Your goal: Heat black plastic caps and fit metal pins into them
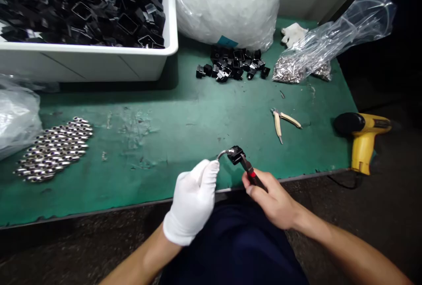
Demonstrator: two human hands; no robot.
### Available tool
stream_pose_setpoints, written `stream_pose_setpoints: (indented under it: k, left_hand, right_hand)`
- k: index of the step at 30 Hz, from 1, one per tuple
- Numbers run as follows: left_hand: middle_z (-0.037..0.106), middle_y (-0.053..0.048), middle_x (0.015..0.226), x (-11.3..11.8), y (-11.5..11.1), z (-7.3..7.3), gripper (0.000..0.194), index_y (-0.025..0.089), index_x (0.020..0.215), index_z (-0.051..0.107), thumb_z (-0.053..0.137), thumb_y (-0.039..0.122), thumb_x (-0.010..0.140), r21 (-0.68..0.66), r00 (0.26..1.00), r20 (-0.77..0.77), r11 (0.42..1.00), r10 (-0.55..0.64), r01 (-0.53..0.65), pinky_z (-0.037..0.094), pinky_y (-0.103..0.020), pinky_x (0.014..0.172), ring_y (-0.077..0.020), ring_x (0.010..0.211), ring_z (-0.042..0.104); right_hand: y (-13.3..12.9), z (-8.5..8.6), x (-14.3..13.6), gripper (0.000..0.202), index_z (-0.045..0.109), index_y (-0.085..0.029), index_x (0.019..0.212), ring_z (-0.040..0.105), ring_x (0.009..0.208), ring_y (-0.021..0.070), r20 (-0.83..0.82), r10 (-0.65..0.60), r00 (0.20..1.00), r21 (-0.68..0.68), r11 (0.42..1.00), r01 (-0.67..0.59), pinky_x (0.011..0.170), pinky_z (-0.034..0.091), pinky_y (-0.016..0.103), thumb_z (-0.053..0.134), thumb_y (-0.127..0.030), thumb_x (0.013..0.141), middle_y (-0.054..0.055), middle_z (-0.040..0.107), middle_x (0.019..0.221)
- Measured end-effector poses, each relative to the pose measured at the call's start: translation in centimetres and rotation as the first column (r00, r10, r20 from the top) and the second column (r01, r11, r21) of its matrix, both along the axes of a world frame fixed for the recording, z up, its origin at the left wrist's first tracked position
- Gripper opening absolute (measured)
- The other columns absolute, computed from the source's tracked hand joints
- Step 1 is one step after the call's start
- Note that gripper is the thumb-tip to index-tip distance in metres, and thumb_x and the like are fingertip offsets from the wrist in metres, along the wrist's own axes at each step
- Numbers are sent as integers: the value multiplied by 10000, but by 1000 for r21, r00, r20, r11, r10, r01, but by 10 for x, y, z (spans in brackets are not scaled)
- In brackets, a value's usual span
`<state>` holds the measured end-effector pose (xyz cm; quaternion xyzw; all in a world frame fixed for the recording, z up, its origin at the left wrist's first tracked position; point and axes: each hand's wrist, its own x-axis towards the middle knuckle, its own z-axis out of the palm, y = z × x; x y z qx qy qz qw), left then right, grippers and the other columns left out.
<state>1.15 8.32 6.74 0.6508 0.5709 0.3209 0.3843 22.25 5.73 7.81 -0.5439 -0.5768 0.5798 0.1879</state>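
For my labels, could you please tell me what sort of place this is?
Probably a factory workshop: the white bin of black parts, rows of metal pieces and cream-handled cutters suggest it.

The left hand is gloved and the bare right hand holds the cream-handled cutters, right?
No: in the head view, the bare right hand holds a dark tool with a red band; the cream-handled cutters lie on the green tabletop. The left hand is gloved.

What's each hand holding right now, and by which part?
The left hand holds a curved metal piece by its lower part; the right hand holds red-and-black pliers by the handles.
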Motion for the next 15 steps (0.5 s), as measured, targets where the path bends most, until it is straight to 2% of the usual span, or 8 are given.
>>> stream_pose_setpoints:
  k: [7,10,13,15]
  left_hand:
    - [401,52,568,19,-31,-27,356,222,667,403,419,277,1019,-72,956,148,967,253,-245,308,-270,493,-110,484,363]
    - [408,50,580,27,-35,-31,359,223,672,406,419,292,1025,-82,927,199,948,318,-308,325,-266,504,-110,493,381]
    - [406,54,569,25,-28,-24,364,221,677,420,412,304,1032,-29,945,143,956,295,-293,307,-269,504,-108,488,368]
    - [392,58,558,14,-17,-14,371,217,674,432,408,300,1035,27,980,25,980,195,-196,289,-272,512,-105,482,346]
  right_hand:
    - [-18,-6,-26,95,487,-214,863,386,676,124,-177,-130,975,-70,990,120,637,340,268,435,-159,920,-51,425,725]
    - [-20,-7,-33,89,480,-211,871,379,668,123,-227,-165,960,-100,984,146,631,339,268,426,-157,914,-48,410,725]
    - [-14,-8,-31,99,465,-213,855,384,647,124,-180,-136,974,-29,991,133,618,341,267,410,-156,915,-48,403,707]
    - [-7,-8,-23,103,446,-217,842,407,640,129,-3,-61,998,113,992,61,616,343,270,411,-155,916,-44,428,707]
